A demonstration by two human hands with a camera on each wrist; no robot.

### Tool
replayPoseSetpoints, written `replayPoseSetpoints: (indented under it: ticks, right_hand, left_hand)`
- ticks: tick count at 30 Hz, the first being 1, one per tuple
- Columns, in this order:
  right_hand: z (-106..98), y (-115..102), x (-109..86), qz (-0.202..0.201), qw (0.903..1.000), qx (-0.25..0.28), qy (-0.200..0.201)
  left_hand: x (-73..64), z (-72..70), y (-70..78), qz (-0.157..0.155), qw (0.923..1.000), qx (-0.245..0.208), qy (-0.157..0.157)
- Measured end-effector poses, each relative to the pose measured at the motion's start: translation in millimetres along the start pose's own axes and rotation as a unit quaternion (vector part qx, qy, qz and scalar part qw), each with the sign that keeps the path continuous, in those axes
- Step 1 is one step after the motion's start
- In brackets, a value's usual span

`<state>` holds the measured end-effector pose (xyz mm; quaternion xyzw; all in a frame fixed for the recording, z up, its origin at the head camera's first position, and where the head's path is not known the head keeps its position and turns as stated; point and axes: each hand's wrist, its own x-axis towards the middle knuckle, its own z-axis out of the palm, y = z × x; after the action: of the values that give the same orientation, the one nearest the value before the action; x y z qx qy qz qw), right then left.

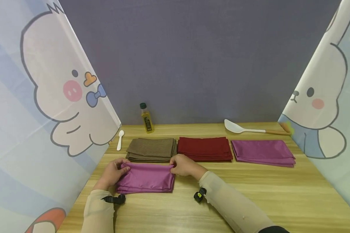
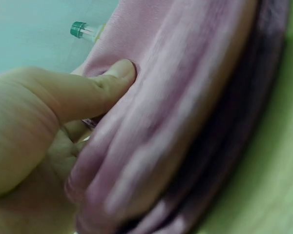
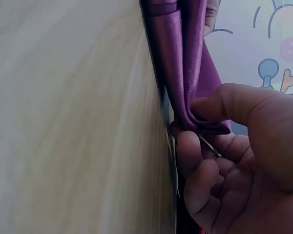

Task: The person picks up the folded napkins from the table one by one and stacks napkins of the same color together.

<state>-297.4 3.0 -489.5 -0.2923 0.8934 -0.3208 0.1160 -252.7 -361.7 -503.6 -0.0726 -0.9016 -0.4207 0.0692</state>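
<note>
Cloth [image 1: 147,177], purple and folded, lay on the left of the wooden table [image 1: 294,194], and both hands were at it! The left hand [image 1: 113,173] pinched its far left corner; the right hand [image 1: 184,165] pinched the far right one. Just beyond sat a brown stack [image 1: 151,148], dark red stack [image 1: 204,145] and second purple cloth [image 1: 262,150], with a white spoon [image 1: 120,140] on the left; farther back, a spatula [image 1: 253,130] and an oil bottle [image 1: 147,121].

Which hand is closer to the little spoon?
Left. The left hand is on the near side of the spoon, at the left end of the front purple cloth; the right hand farther right, at the other end.
</note>
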Motion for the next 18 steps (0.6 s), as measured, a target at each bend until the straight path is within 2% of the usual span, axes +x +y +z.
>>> replayPoseSetpoints:
  ticks: [5, 10, 13, 15, 18]
  right_hand:
    - [-1, 1, -0.3, 0.001, 0.9994, 0.035, 0.006]
    - [-2, 1, 0.0, -0.009, 0.9982, 0.058, 0.014]
    - [-3, 1, 0.1, -0.019, 0.9971, 0.066, 0.033]
    - [-5, 0, 0.1, -0.025, 0.9961, 0.068, 0.049]
    - [-7, 0, 1.2, -0.027, 0.9947, 0.071, 0.070]
  left_hand:
    - [0.4, -0.8, -0.2, 0.000, 0.9998, -0.021, -0.002]
    - [-0.3, -2.2, 1.9, -0.019, 0.9991, -0.039, -0.005]
    - [-1.3, -3.2, 4.2, -0.019, 0.9975, -0.067, -0.016]
    - [-4.0, -4.4, 14.0, -0.020, 0.9969, -0.072, -0.022]
    - [-4.3, -4.6, 15.3, -0.022, 0.9964, -0.078, -0.025]
